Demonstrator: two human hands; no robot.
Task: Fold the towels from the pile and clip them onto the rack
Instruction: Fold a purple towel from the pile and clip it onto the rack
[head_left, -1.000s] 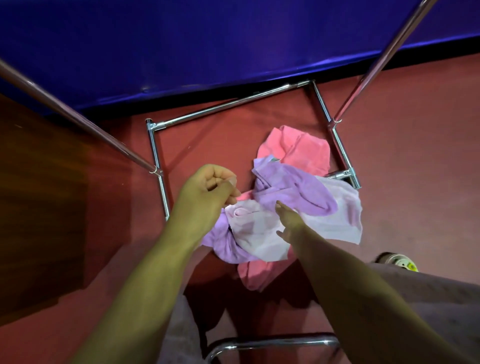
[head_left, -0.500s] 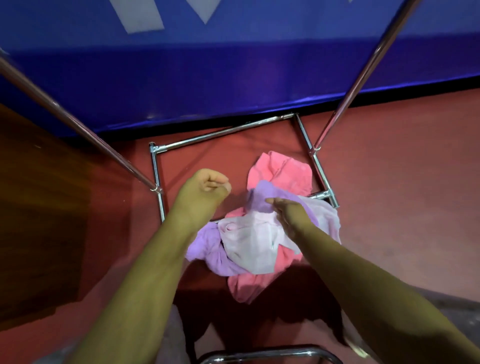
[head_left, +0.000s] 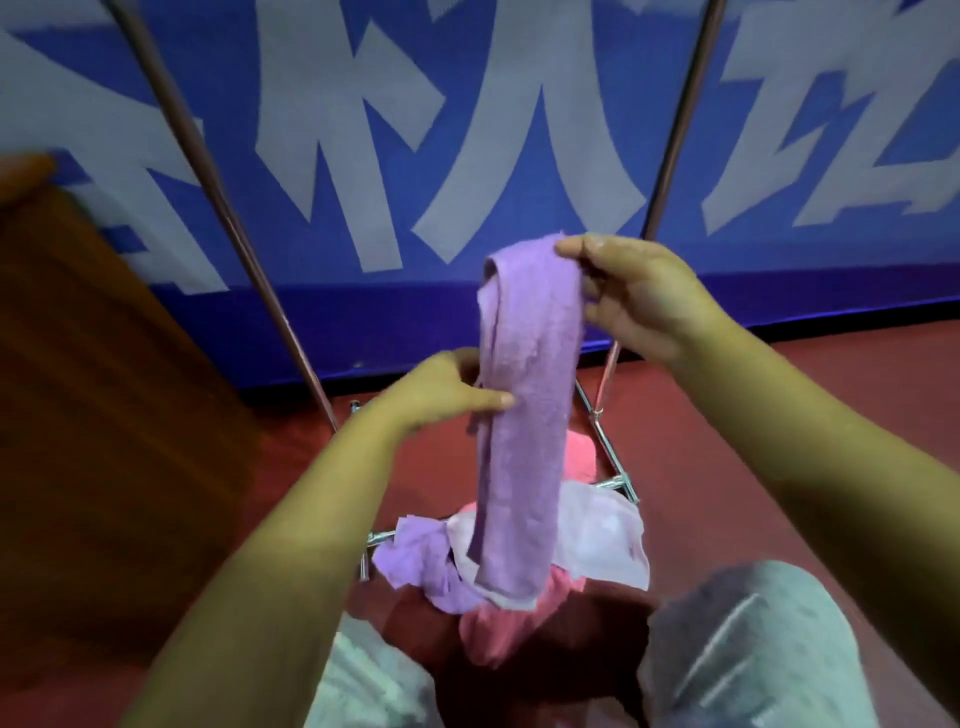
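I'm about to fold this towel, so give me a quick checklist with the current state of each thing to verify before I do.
1. Top edge held: ok. The right hand pinches the top of the long purple terry towel.
2. Second hand on the cloth: ok. The left hand touches the towel partway down; whether it grips cannot be told.
3. Towel free of the pile: cannot tell. Its lower end hangs in front of the heap of pink, white and purple towels on the red floor.
4. Towel spread flat: not ok. It hangs bunched in a narrow strip.
5. Rack within reach: ok. The chrome rack uprights stand just behind.
6. Clips at hand: cannot tell; none in view.
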